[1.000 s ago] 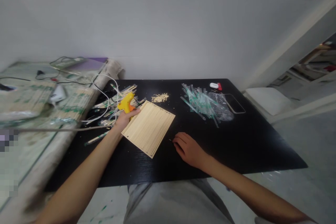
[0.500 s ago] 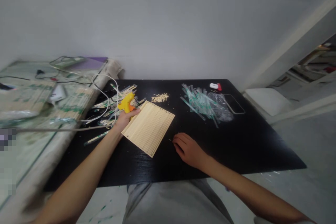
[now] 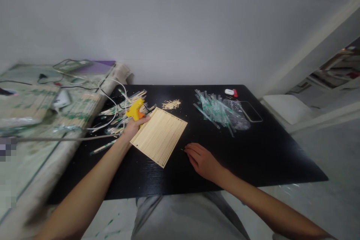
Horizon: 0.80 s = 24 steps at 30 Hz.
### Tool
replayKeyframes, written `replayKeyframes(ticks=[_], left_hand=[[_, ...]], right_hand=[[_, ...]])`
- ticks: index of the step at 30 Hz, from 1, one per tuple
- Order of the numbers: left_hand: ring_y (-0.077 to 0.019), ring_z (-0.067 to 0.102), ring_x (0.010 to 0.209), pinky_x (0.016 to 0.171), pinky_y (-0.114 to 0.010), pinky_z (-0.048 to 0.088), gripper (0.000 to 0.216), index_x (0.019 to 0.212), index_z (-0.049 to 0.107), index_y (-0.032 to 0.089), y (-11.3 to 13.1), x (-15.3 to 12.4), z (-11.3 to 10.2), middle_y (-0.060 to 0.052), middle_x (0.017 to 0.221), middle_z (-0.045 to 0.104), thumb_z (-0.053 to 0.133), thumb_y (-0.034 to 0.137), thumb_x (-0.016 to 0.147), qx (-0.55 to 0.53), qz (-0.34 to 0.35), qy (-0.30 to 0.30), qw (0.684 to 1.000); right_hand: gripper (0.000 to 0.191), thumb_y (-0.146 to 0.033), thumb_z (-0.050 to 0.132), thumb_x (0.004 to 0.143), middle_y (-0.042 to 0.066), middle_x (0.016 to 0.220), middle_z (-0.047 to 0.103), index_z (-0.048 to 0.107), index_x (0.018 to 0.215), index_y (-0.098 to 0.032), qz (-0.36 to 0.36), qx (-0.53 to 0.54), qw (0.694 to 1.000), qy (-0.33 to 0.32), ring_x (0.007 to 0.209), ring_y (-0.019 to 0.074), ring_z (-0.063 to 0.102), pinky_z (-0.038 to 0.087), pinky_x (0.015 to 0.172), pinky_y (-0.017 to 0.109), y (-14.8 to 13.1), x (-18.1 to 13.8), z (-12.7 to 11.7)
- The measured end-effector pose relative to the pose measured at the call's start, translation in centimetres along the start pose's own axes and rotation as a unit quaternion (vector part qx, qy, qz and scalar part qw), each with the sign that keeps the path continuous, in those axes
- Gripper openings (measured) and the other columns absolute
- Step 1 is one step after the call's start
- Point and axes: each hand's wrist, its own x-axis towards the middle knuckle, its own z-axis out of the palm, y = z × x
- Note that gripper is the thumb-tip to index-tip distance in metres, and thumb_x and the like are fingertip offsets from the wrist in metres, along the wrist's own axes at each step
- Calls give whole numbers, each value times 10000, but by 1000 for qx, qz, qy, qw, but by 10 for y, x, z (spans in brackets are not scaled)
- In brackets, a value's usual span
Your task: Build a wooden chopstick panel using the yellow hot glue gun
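Observation:
My left hand is closed round a yellow glue gun at the far left corner of a flat panel of pale wooden sticks lying on the black table. A white cord runs from the gun to the left. My right hand rests palm down on the table just right of the panel, fingers loosely curled and apart, holding nothing I can see.
Loose wrapped chopsticks are scattered behind the gun. A small heap of cut stick ends lies beyond the panel. Green and clear wrappers, a plastic bag and a white and red object sit far right. A cluttered surface stands left.

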Motion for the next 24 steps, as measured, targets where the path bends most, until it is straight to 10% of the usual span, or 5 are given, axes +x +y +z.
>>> replayKeyframes(ticks=[24], left_hand=[[-136, 577, 515, 524, -256, 464, 384, 673, 648, 167, -2, 0, 1, 29, 600, 642, 956, 306, 491, 5, -5, 9, 1000]], right_hand=[[275, -81, 474, 996, 142, 1100, 741, 700, 1148, -120, -18, -4, 1000, 11, 1072, 261, 694, 629, 973, 455, 0, -3, 0]])
